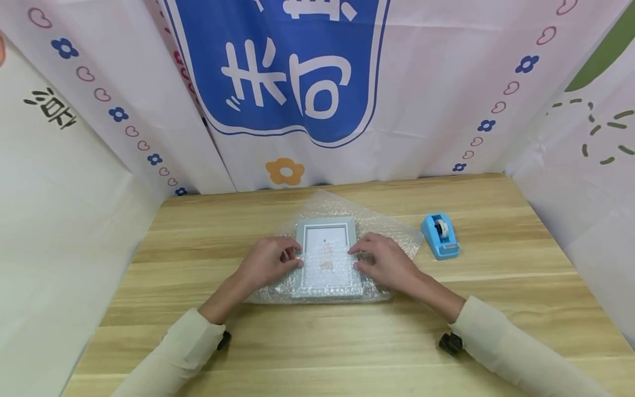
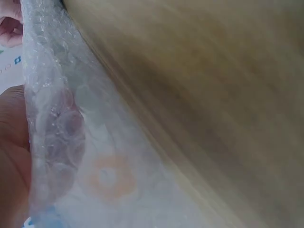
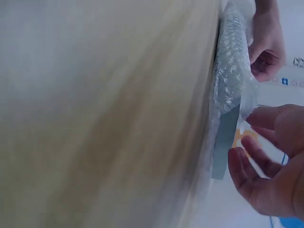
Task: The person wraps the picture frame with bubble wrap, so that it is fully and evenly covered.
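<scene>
A pale grey-blue picture frame (image 1: 324,220) lies face up on a sheet of bubble wrap (image 1: 382,220), and a fold of the wrap covers its lower part. At the frame's left side is my left hand (image 1: 270,259), its thumb and forefinger bent and apart, tips at the wrapped edge. My right hand (image 1: 387,262) mirrors it on the right side. In the right wrist view, the thumb of the right hand (image 3: 280,156) touches the fold's edge, while the other fingers curve loosely beside the frame's side (image 3: 224,147). Wrap partly veils the left hand (image 2: 12,142) in the left wrist view.
To the right of the wrap stands a blue tape dispenser (image 1: 440,237) with a roll in it, close to the sheet's right corner. The wooden table (image 1: 327,353) meets printed cloth (image 1: 421,110) at its back edge and sides.
</scene>
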### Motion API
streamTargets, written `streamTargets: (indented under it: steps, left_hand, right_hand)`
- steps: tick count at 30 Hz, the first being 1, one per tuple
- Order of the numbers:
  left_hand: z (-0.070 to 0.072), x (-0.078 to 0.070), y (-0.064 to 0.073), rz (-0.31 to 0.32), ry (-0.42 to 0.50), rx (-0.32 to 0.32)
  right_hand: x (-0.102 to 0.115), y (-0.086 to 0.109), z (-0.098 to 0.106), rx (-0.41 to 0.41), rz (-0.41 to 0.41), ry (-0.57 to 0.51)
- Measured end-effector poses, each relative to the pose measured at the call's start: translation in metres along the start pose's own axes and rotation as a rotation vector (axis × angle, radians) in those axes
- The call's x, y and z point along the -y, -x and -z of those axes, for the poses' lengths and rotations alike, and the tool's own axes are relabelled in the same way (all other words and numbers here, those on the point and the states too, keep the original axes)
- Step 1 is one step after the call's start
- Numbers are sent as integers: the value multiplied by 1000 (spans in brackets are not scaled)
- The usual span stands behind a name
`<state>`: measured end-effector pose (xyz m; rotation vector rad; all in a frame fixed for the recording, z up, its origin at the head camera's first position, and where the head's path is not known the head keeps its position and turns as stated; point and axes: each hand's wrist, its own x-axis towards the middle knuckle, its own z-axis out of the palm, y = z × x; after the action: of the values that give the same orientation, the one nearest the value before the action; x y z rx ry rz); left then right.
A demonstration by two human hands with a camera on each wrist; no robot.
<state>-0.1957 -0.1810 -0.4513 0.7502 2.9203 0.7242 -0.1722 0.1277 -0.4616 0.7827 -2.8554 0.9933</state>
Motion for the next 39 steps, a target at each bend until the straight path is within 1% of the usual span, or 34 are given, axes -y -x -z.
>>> streamTargets:
  steps: [2,4,7,10,13,14,16,19,23,26,29,34,37,39]
  left_hand:
    - [0,-3,2,-53,-91,-30]
    - [1,-7,4,-114,-174,-70]
    - [3,-13,9,-207,-257,-137]
    - [4,-21,13,-301,-274,-203]
    - [4,-28,18,-384,-266,-242]
    - [3,-30,19,-405,-254,-240]
    - [1,-32,22,-437,-239,-208]
    - [-2,-32,25,-439,-235,-114]
    - [-6,-28,26,-397,-256,19]
    - [-8,-25,26,-372,-260,73]
    - [-8,-23,26,-360,-258,94]
    - [-7,-22,24,-361,-260,98]
    - [-7,-21,24,-353,-252,103]
    - [-7,-21,24,-347,-247,107]
  right_hand:
    - [3,0,1,7,77,60]
    - [6,-2,1,18,148,89]
    - [9,-4,1,43,196,91]
    - [9,-4,2,73,187,87]
    - [8,-4,2,91,164,92]
    - [8,-4,3,93,158,93]
    - [7,-4,3,97,146,86]
    - [6,-4,3,103,131,78]
    - [6,-3,2,116,114,88]
    - [8,-2,1,124,109,99]
    - [12,0,0,123,133,128]
    - [17,2,0,122,224,187]
    - [19,2,-1,153,251,193]
    - [19,2,-1,181,254,195]
